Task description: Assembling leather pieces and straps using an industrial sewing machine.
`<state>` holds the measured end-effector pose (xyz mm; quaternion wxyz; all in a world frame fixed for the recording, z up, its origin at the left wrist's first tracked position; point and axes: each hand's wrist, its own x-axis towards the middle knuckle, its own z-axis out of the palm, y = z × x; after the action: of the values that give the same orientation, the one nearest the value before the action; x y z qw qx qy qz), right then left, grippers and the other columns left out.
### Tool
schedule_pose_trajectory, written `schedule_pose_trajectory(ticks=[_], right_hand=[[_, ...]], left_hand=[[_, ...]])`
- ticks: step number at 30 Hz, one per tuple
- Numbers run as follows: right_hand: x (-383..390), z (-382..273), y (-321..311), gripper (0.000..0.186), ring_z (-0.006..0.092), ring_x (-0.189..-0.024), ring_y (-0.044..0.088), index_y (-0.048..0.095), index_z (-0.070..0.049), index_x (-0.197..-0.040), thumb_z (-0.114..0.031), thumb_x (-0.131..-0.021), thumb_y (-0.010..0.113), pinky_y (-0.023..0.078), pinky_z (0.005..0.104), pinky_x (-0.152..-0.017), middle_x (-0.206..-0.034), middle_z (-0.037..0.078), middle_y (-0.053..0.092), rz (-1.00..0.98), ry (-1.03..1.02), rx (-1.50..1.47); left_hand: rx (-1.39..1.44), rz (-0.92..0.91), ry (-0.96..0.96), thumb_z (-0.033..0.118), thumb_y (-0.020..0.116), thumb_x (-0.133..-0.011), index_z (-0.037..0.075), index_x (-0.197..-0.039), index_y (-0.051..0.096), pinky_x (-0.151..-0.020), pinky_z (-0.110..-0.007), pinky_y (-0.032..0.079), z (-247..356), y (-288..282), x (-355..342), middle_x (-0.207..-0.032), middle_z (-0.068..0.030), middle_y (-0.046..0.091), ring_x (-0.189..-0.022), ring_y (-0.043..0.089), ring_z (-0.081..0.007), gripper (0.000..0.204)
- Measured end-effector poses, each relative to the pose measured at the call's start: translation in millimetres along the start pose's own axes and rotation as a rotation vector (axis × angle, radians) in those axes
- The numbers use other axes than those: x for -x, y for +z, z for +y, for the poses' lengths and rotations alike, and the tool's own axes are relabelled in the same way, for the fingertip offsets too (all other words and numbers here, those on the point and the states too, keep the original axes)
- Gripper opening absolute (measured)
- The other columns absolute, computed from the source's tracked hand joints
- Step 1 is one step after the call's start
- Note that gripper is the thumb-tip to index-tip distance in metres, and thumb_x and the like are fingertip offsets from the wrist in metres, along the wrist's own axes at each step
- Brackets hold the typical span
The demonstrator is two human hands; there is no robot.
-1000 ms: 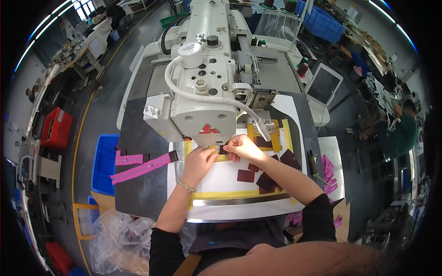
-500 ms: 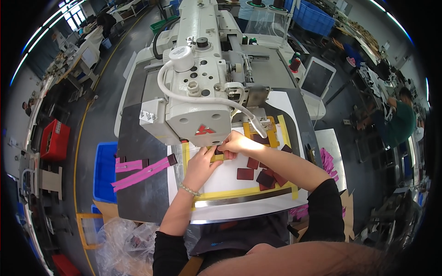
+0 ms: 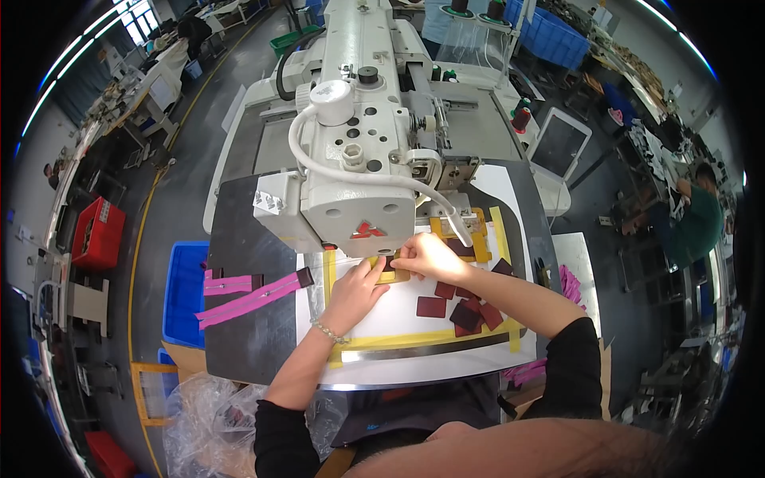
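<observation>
Under the head of a white sewing machine (image 3: 351, 191), both hands meet at a small yellow frame (image 3: 394, 276) on the white sheet. My left hand (image 3: 356, 296) is closed on the frame's left side, its fingertips together. Coming in from the right, my right hand (image 3: 430, 258) pinches a small dark patch (image 3: 390, 264) at the frame; fingers partly hide it. Several dark red patches (image 3: 431, 307) lie loose to the right, some overlapping. A second yellow frame (image 3: 480, 248) with a dark patch in it sits behind my right hand.
Two pink zipper strips (image 3: 253, 300) with dark ends extend over the table's left side. A blue bin (image 3: 185, 299) stands beyond that edge. Yellow tape (image 3: 422, 335) borders the white sheet. At right are a tablet-like screen (image 3: 559, 143) and more pink strips (image 3: 570, 285). Clear plastic (image 3: 215, 422) lies below left.
The view has shifted slightly, so the machine and table appear further right. My right fingers have drawn back a little, showing more of the small yellow frame; the left hand stays beside it.
</observation>
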<state>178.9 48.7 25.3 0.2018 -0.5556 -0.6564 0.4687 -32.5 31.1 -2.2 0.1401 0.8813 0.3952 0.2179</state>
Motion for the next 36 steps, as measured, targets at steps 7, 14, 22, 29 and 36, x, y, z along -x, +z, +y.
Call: schedule_pose_trajectory(ticks=[7,14,22,29,36], right_hand=[[12,32,-13,0.03,0.018,-0.098,0.059,0.064,-0.009,-0.104,-0.017,-0.076,0.068,0.045,0.0335,-0.08,-0.117,0.006,0.06,0.169,-0.914,0.699],[14,37,-16,0.043,0.0195,-0.108,0.055,0.06,-0.011,-0.118,-0.017,-0.075,0.066,0.041,0.0357,-0.085,-0.123,0.005,0.058,0.116,-0.961,0.72],[11,39,-14,0.046,0.0175,-0.105,0.056,0.06,-0.015,-0.12,-0.02,-0.074,0.062,0.038,0.0366,-0.082,-0.122,0.001,0.059,0.134,-0.946,0.756],[10,41,-15,0.05,0.0173,-0.097,0.056,0.06,-0.015,-0.122,-0.02,-0.072,0.063,0.037,0.0375,-0.079,-0.121,0.0,0.06,0.138,-0.96,0.718],[14,36,-16,0.053,0.0284,-0.104,0.053,0.055,-0.002,-0.123,-0.013,-0.073,0.063,0.046,0.0386,-0.088,-0.131,0.011,0.052,0.009,-0.903,0.684]], left_hand=[[0.144,-0.022,0.08,0.022,0.068,-0.08,0.0,-0.126,0.053,-0.07,-0.033,0.048,-9,-6,5,-0.087,-0.0101,0.051,-0.079,0.056,-0.0241,0.053],[0.195,-0.011,0.066,0.019,0.069,-0.081,-0.001,-0.121,0.058,-0.06,-0.031,0.045,-10,-8,10,-0.076,-0.0072,0.049,-0.064,0.053,-0.0198,0.046],[0.153,0.024,0.065,0.018,0.07,-0.08,0.0,-0.117,0.06,-0.06,-0.032,0.046,-6,-3,10,-0.077,-0.0078,0.051,-0.065,0.054,-0.0211,0.043],[0.15,0.04,0.093,0.017,0.07,-0.079,0.0,-0.115,0.061,-0.06,-0.033,0.046,-7,-2,6,-0.077,-0.0084,0.051,-0.066,0.055,-0.0228,0.041],[0.169,0.045,0.079,0.015,0.071,-0.078,-0.001,-0.111,0.063,-0.06,-0.033,0.046,-9,-4,5,-0.076,-0.0085,0.052,-0.065,0.055,-0.0227,0.038]])
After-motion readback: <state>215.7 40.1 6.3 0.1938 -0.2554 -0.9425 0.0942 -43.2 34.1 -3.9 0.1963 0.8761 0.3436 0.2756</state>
